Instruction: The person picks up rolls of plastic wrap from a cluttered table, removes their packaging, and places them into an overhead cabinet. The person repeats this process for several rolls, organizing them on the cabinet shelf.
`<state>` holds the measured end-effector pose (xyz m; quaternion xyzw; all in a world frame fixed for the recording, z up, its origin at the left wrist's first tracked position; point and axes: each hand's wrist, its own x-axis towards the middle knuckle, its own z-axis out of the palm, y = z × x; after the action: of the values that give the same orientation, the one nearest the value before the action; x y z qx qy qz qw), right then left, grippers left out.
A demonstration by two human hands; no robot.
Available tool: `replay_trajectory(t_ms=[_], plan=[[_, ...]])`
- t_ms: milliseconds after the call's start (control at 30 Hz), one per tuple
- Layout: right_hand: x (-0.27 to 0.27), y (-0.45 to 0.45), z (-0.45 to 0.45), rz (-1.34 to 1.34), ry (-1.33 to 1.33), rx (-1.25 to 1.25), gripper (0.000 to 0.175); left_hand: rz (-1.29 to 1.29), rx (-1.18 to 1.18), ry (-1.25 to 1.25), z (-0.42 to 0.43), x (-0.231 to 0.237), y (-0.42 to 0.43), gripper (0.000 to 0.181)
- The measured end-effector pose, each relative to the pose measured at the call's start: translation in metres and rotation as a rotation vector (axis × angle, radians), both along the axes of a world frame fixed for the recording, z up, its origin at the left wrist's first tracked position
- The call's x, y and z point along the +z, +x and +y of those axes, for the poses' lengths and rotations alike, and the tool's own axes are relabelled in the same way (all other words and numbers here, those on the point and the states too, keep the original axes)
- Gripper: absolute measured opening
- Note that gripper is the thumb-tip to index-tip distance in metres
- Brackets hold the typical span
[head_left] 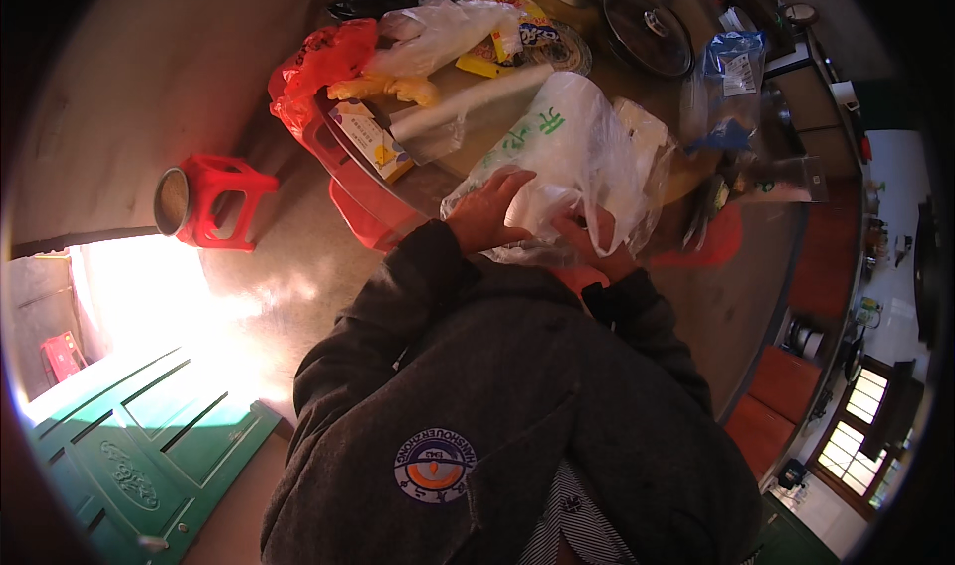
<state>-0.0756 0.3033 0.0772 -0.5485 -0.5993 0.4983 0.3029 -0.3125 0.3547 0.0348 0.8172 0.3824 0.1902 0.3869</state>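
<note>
A clear plastic bag point(574, 128) with green printing lies at the near edge of the table, around a white roll point(522, 208). My left hand point(489, 205) is on the bag's left side, thumb and fingers spread around the near end of the roll. At the right, my right hand point(597, 238) grips the gathered plastic near the bag's mouth, and a loop of film crosses its fingers. Some fingertips are hidden in the film. Just beyond lies a translucent roll of plastic film point(474, 114).
On the round table are a patterned box point(369, 140), a red plastic bag point(321, 69), a yellow packet point(485, 61), a lidded pan point(647, 31) and a blue-and-clear package point(727, 87). A red stool point(224, 199) stands by the wall. A green door point(149, 446) is at lower left.
</note>
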Motion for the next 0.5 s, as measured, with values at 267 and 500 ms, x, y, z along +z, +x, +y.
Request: replay_trajectory(t_ms=[267, 500], plan=[[0.017, 0.031, 0.005, 0.862, -0.065, -0.298, 0.025, -0.025, -0.014, -0.074, 0.001, 0.000, 0.001, 0.100], [0.043, 0.036, 0.007, -0.126, 0.503, -0.280, 0.033, -0.006, -0.006, -0.163, -0.001, -0.009, 0.002, 0.105]])
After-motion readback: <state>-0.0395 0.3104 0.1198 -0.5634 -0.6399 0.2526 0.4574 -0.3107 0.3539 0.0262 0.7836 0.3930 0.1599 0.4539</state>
